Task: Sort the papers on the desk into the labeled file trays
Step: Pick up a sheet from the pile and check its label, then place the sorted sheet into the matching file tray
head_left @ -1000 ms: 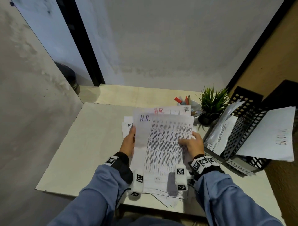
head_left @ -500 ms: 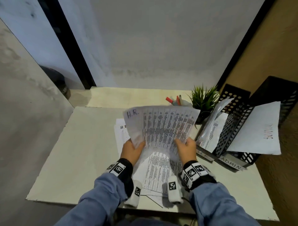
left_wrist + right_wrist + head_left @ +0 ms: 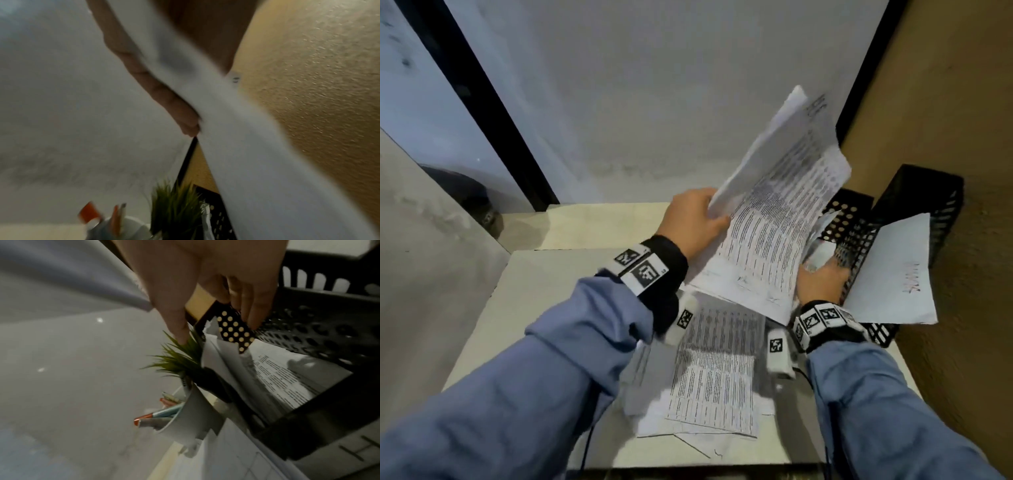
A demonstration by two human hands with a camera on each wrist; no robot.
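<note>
My left hand (image 3: 695, 222) grips a sheaf of printed papers (image 3: 774, 222) by its left edge and holds it up, tilted, over the black mesh file trays (image 3: 859, 240) at the right of the desk. In the left wrist view the fingers (image 3: 148, 78) curl along the white sheaf (image 3: 236, 146). My right hand (image 3: 822, 279) reaches under the sheaf to the trays; its straight fingertips (image 3: 252, 321) touch the mesh (image 3: 308, 331) and hold nothing. The lower tray holds a printed sheet (image 3: 287, 378). More printed papers (image 3: 719, 370) lie on the desk (image 3: 534, 308) between my arms.
A small green plant (image 3: 176, 360) and a white cup of pens (image 3: 185, 415) stand just left of the trays. A white sheet with red writing (image 3: 893, 274) sticks out of the upper tray (image 3: 928, 198). A tan wall closes the right side.
The sheaf has risen from in front of me and swung up and right over the trays, now in my left hand alone. My right hand has let go and reached to the tray.
</note>
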